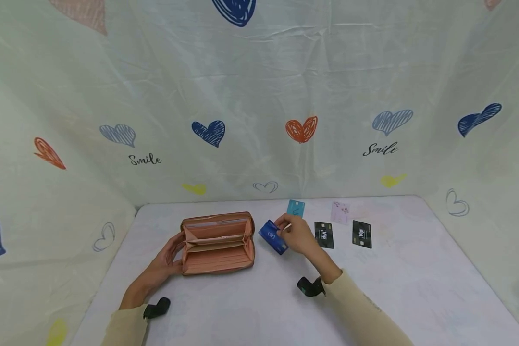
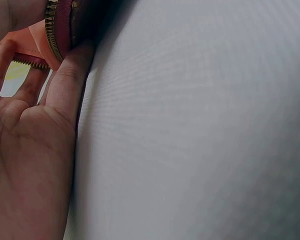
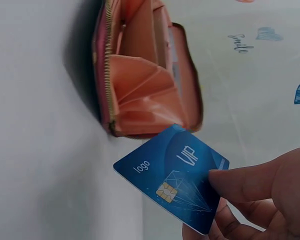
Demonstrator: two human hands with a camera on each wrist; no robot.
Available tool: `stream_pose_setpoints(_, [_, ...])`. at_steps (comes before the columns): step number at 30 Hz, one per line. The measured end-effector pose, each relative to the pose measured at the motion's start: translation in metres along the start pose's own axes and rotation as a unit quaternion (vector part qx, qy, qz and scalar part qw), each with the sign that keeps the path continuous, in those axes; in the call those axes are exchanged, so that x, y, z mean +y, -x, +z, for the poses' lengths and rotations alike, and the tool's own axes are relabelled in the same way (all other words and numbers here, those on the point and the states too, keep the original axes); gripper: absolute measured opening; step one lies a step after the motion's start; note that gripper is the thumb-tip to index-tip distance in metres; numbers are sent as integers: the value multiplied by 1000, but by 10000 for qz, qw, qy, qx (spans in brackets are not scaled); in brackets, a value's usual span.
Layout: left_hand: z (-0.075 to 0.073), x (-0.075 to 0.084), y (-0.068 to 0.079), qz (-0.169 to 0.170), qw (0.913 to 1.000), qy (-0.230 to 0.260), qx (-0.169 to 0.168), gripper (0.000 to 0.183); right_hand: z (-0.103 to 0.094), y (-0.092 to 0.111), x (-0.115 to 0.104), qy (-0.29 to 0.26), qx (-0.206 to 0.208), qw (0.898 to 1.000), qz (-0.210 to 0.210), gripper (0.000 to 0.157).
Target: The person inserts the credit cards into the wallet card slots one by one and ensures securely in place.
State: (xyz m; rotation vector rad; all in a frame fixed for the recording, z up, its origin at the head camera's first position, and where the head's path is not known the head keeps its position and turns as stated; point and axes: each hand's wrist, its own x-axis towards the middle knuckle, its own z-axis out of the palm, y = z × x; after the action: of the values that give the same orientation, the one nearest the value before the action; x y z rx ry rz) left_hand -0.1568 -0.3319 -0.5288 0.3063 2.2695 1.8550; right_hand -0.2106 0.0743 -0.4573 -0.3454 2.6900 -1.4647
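Observation:
An unzipped wallet [image 1: 218, 262] with a salmon-pink lining lies spread on the table, its compartments facing up. At its left edge my left hand [image 1: 166, 257] grips it between thumb and fingers; the left wrist view shows the brass zipper teeth [image 2: 51, 37] close by those fingers. My right hand [image 1: 297, 234] pinches a blue VIP card [image 3: 175, 172] by one edge. That card is held just right of the wallet, apart from it, with its gold chip and printing visible in the right wrist view. Paper-like edges show inside the wallet's back compartment.
Beyond my right hand lies a teal card [image 1: 296, 207]. Two black VIP cards [image 1: 324, 235] and a pale pink card [image 1: 339, 212] lie to the right on the white table [image 1: 225, 312]. A heart-printed curtain [image 1: 251, 96] hangs behind the table's back edge.

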Motion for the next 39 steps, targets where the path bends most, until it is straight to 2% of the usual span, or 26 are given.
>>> stream_pose_setpoints(9, [-1,-1,1,55,10000,27,-57,101,-4,-6,-19,-212,193,9994,-174,12])
stream_pose_setpoints(16, [0,-1,1,99,9999,30,-45,100,3,-16,-37,-439,195,9979,-436,13])
stream_pose_setpoints(29, [-1,-1,1,192,9998,-31,-45,98,32,-34,-68,-550,29,9938,-969,13])
stream_pose_setpoints(39, [-1,1,1,21,10000,14,-37,100,58,-45,-79,-490,-111,9900,-1317,13])
